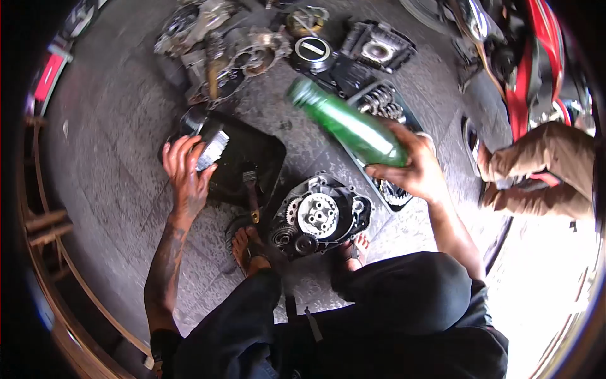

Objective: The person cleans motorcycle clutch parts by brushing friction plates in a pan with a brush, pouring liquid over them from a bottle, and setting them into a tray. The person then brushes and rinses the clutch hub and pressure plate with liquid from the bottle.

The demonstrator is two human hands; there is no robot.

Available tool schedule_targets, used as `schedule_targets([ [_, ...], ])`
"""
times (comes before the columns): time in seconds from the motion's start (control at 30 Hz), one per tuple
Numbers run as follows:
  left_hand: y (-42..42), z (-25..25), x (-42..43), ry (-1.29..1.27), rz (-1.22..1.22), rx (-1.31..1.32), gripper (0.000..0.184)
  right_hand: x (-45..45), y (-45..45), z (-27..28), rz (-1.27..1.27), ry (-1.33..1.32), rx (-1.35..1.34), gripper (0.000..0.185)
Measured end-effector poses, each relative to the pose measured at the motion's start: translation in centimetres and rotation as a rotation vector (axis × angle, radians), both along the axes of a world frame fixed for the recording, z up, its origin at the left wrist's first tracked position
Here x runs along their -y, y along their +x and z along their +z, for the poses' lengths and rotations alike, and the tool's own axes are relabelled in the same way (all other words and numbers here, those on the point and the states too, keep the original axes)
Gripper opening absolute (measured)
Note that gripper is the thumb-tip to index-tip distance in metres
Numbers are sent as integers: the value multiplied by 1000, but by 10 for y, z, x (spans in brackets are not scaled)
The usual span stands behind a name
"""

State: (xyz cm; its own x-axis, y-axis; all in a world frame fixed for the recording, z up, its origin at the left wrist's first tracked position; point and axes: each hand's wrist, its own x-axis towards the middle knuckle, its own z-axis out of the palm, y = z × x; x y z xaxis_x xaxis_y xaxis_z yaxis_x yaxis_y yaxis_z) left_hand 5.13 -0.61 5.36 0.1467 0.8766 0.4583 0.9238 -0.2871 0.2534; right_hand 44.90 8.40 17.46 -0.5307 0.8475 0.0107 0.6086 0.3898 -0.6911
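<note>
From the head camera, the right hand [413, 158] has its grip wrapped around the fat end of a green bottle [350, 126]. The bottle is up in the air, tipped over, and its neck points away to the left. The left hand [189, 170] has its grip curled, pinching a small pale thing [213, 150] between thumb and fingers, over the side of a black tray [268, 142]. What that thing is, I cannot tell. A brush [252, 189] lies across the tray's near edge. Between the bare feet [245, 246] sits an engine part [350, 221] with a white gear [317, 216] in it. Under the bottle and right hand is a long tray [409, 110] with springs [382, 101] in it. Farther off, a round cap [312, 52] and greasy metal parts [246, 54] lie on the floor [107, 189]. A person's brown trouser leg [543, 164] and a red motorbike [521, 95] are at the right.
</note>
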Motion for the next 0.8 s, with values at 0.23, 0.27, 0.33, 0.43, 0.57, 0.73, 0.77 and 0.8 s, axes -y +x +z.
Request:
schedule_targets([
  [0.23, 10, -39, -4, -115, -9, -42, 39, 95, 110, -46, -874, -138, -640, 78],
  [0.27, 6, -56, -1, -168, 20, 13, 42, 111, 117, -52, -991, -127, -686, 78],
  [0.33, 17, -51, -4, -125, 6, -35, 42, 141, 142, -63, -1067, -130, -724, 78],
  [0.43, 45, -20, -21, -62, -87, -138, 43, 177, 168, -76, -1172, -99, -800, 79],
  [0.57, 100, 35, -68, 2, -383, -257, 42, 197, 177, -82, -1240, -71, -863, 82],
  [0.73, 170, 86, -145, -43, -840, -376, 52, 195, 167, -92, -1207, -123, -935, 86],
  [0.77, 187, 85, -158, -51, -897, -387, 58, 191, 162, -95, -1188, -137, -963, 87],
  [0.8, 204, 78, -166, -24, -905, -359, 61, 189, 158, -98, -1170, -152, -988, 88],
])
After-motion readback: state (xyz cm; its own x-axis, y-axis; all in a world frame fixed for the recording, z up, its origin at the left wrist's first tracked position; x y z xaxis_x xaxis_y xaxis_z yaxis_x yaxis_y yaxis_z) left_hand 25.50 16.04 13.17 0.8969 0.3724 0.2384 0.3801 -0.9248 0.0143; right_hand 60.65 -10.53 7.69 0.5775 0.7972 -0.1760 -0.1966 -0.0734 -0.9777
